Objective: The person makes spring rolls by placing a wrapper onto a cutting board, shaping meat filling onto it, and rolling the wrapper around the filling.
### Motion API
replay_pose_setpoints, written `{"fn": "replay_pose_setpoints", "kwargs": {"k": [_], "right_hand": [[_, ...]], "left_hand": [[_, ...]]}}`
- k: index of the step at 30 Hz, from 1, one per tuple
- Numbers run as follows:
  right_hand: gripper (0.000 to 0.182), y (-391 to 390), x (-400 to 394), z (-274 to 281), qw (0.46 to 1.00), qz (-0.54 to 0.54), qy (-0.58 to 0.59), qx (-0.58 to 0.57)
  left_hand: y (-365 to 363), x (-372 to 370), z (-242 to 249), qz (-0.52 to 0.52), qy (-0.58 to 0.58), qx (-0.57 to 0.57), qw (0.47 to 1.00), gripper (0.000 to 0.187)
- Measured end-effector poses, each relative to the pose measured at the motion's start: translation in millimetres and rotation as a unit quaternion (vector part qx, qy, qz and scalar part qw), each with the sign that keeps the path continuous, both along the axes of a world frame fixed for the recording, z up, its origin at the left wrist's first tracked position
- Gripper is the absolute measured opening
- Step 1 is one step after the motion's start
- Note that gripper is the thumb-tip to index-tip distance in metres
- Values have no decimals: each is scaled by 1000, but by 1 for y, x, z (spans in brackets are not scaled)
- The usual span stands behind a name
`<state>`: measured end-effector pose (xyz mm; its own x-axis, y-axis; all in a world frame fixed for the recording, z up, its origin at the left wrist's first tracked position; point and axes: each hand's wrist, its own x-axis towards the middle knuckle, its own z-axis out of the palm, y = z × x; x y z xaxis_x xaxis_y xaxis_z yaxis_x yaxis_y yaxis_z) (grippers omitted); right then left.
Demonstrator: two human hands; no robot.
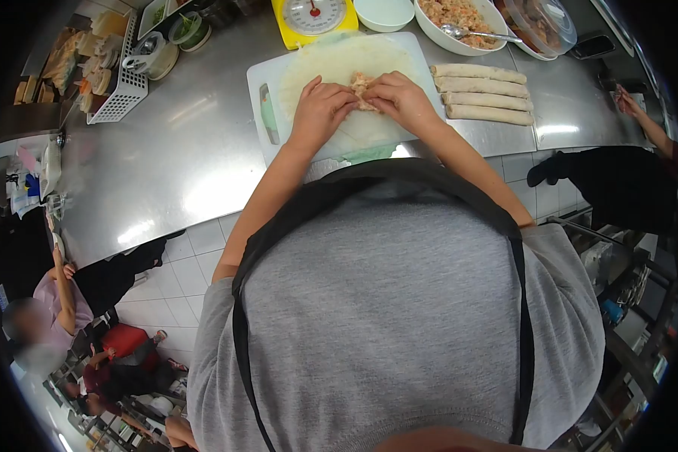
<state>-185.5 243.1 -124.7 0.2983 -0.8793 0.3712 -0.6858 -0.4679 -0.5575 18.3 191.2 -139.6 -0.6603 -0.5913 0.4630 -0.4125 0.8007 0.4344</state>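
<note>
A white cutting board (260,79) lies on the steel counter, with a thin, pale round wrapper sheet (316,60) spread over it. Near the sheet's middle sits a small clump of orange-pink filling (361,83). My left hand (324,108) works at its left side, fingers bent and pinching its edge. From the right, my right hand (401,98) pinches the same clump with curled fingers. The fingertips partly cover the filling. Several pale finished rolls (482,94) lie side by side just right of the board.
Behind the board stand a yellow dial scale (314,19), a pale bowl (384,13) and a bowl of filling (463,38) with a spoon (482,33). A white basket (124,87) holds containers at left. Co-workers (60,294) stand beyond the counter's left end; another person's hand (629,103) is at right.
</note>
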Motion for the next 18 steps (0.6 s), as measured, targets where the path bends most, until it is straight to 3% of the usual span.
{"fn": "replay_pose_setpoints", "kwargs": {"k": [2, 3, 4, 5, 6, 8, 10, 11, 18], "right_hand": [[20, 4, -5, 3, 1000, 7, 16, 17], [28, 5, -9, 11, 997, 23, -34, 69], [36, 4, -12, 17, 989, 39, -83, 120], [36, 3, -13, 20, 989, 38, -83, 120], [43, 2, -14, 21, 994, 15, -76, 76], [51, 1, -13, 18, 997, -10, -72, 34], [51, -3, -13, 14, 998, 7, 13, 68], [51, -5, -13, 11, 998, 2, 14, 69], [40, -18, -22, -4, 995, 17, 3, 94]], "left_hand": [[-3, 6, 3, -21, -24, 40, 999, 30], [-1, 7, 6, -20, -24, 41, 999, 30], [1, 8, 10, -37, 44, 105, 993, 42], [2, 7, 15, -53, 112, 168, 978, 54], [0, 4, 17, -54, 111, 170, 978, 54], [-8, -2, 17, -58, 85, 120, 987, 73], [-18, -6, 15, -81, 36, 137, 987, 72], [-22, -9, 13, -101, -10, 152, 983, 70], [-31, -12, 2, -85, -10, 157, 984, 67]]}}
